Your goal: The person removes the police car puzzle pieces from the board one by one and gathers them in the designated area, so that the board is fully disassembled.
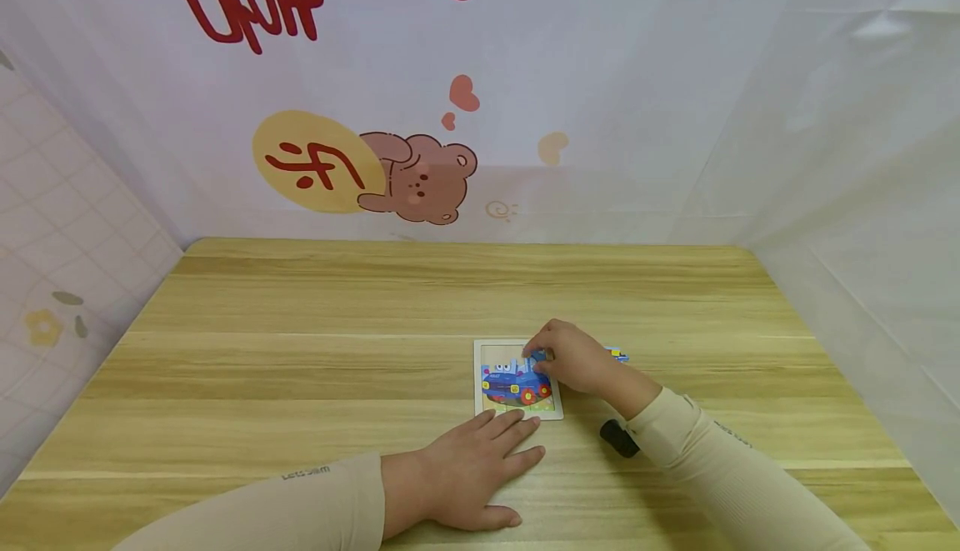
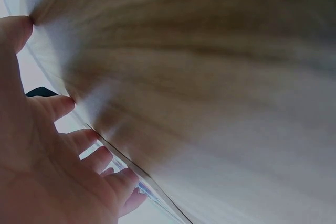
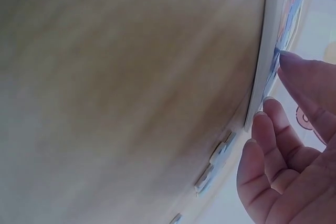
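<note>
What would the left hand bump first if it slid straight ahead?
Probably the puzzle board; the left hand has fingertips at its near edge, though touching is hard to judge.

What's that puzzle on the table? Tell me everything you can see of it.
The puzzle is flat and roughly square, with a pale frame, perhaps wood or card. It pictures a blue cartoon vehicle with eyes and red wheels. Its far left corner shows plain tan. It lies flat on the table; the left hand touches its near edge. The right hand reaches its far right part; whether it pinches a piece is unclear.
</note>
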### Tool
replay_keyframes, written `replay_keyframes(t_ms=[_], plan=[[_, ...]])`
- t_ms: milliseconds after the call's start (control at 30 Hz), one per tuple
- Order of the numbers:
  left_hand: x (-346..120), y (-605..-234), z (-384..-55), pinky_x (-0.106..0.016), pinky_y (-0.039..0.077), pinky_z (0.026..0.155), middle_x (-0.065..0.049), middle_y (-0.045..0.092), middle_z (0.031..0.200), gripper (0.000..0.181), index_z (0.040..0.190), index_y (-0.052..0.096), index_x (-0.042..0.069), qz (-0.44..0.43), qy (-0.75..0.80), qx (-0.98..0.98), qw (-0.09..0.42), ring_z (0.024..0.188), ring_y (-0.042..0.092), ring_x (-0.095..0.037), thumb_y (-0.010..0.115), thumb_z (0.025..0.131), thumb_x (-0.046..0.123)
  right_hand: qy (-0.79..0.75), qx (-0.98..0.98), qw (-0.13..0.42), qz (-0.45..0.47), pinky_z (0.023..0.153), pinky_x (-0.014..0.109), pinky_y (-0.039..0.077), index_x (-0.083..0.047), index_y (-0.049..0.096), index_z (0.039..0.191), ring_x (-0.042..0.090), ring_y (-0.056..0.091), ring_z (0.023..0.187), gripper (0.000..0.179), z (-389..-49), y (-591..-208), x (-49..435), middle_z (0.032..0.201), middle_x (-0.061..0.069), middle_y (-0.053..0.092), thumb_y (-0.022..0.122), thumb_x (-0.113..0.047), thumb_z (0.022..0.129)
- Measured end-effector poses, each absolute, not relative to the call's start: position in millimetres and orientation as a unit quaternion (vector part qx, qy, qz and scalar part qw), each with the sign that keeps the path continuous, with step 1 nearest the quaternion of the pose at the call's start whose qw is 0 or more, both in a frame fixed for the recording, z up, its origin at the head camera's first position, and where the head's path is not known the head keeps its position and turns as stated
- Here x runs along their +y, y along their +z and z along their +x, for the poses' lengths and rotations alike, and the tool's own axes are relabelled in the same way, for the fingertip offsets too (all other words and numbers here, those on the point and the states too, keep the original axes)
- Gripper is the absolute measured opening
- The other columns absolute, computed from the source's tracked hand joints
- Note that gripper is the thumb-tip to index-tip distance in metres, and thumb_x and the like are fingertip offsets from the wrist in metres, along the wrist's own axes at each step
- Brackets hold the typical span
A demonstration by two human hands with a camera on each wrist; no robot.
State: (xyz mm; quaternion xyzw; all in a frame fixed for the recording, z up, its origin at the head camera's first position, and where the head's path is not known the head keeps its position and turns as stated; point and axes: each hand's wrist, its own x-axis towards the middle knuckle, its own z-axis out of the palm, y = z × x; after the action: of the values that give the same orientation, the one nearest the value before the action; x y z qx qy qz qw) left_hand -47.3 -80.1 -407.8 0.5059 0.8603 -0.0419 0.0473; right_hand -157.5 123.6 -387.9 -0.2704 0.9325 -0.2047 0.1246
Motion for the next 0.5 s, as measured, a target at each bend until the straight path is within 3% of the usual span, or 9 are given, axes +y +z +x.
replay_keyframes(t_ms=[500], plan=[[-80.1, -409.2, -47.5, -0.04, 0.035, 0.108, -0.004, 0.029, 0.156, 0.07, 0.149, 0.037, 0.023, 0.505, -0.04, 0.861, 0.046, 0.143, 0.028, -0.022, 0.036, 0.094, 0.066, -0.213, 0.928, 0.121, -0.28, 0.078, 0.034, 0.045, -0.011, 0.073, 0.098, 0.018, 0.048, 0.087, 0.014, -157.3, -388.5, 123.9, 0.102, 0.005, 0.055, 0.07, -0.005, 0.086]])
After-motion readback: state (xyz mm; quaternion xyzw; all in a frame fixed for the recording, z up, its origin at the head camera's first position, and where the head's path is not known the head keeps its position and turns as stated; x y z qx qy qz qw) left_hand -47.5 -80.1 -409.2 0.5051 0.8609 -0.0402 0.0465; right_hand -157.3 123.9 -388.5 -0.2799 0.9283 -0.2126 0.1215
